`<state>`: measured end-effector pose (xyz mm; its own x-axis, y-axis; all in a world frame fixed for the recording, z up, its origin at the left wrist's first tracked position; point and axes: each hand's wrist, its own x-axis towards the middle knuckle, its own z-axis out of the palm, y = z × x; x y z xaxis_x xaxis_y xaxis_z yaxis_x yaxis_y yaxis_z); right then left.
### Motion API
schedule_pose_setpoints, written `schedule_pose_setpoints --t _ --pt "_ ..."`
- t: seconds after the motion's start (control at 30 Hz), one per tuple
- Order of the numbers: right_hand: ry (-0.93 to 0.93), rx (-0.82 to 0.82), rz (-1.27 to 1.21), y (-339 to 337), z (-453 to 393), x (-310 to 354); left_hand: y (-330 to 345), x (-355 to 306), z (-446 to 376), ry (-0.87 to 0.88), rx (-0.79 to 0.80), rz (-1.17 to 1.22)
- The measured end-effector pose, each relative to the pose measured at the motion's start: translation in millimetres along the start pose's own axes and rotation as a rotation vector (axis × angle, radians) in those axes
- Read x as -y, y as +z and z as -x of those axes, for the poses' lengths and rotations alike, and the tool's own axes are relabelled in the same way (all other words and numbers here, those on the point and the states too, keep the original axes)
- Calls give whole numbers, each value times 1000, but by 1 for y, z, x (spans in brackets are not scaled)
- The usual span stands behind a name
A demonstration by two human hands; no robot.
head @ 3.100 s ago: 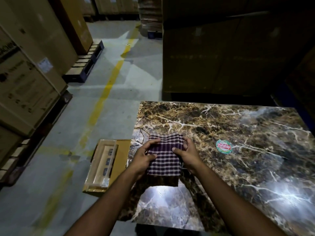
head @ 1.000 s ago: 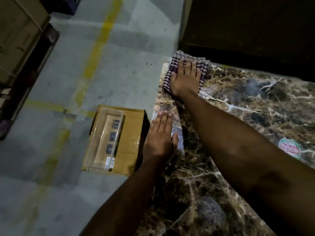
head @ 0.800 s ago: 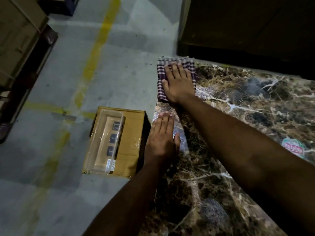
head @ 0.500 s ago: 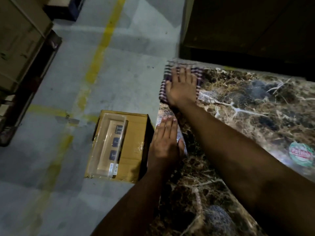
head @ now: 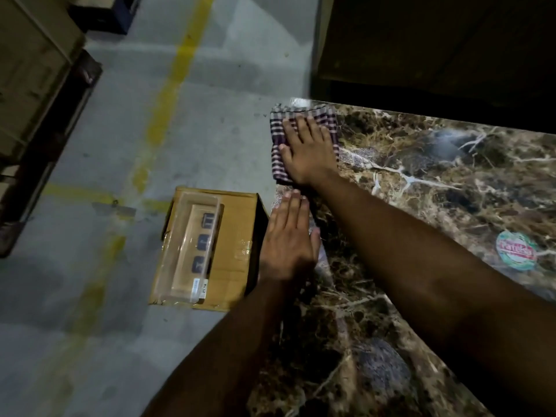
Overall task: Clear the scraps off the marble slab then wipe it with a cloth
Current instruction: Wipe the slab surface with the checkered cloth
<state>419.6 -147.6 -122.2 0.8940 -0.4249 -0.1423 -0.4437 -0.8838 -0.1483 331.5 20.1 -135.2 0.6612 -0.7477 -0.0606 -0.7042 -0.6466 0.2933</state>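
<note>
A: Two hands on the brown white-veined marble slab (head: 436, 182), both flat. Right hand (head: 307, 149) lies w/ fingers straight and close together, palm down, pressing the purple-and-white checked cloth (head: 278, 136) onto the slab's far left corner.

B: Cloth hanging off the edge?

A: Its left side sits right at the slab's left edge, maybe a bit over; can't tell for sure. Far edge of the cloth is just short of the slab's far rim. It's folded, roughly rectangular, mostly covered by the hand.

B: Left hand?

A: Left hand (head: 287, 245) rests palm down on the slab's left edge, nearer the person than the cloth, fingers straight and together, thumb out to the right. Holds nothing. Its fingertips are near the right wrist but apart from it.

B: Anything else on the slab?

A: Round green-and-red sticker (head: 516, 251) stuck on, well to the right, past the right forearm. Lettering too blurred to read.

B: Around it?

A: Flat brown cardboard box w/ a clear plastic pack on top (head: 207, 251), on the grey concrete floor (head: 90, 326) just left of the slab, beside the left hand. Yellow painted line (head: 171, 94) runs along the floor. Stacked cardboard cartons (head: 27, 73) far left; dark, big cartons behind the slab.
</note>
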Motion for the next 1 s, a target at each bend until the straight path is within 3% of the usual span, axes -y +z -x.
schedule_pose_setpoints --t 0.17,0.37,0.53,0.73,0.9,1.0 --pt "302 -28 -44 0 31 -23 4 5 16 19 88 -16" --pt "66 0 -17 6 60 -8 3 -4 42 22 39 -25" --pt "184 -15 -4 7 76 -16 7 -6 77 45 31 -20" --pt "42 -2 -28 14 89 16 16 -1 95 68 7 -57" --pt "241 -4 -13 18 119 5 17 -1 132 57 12 15" --pt "128 -13 -44 28 149 38 18 0 135 71 6 -39"
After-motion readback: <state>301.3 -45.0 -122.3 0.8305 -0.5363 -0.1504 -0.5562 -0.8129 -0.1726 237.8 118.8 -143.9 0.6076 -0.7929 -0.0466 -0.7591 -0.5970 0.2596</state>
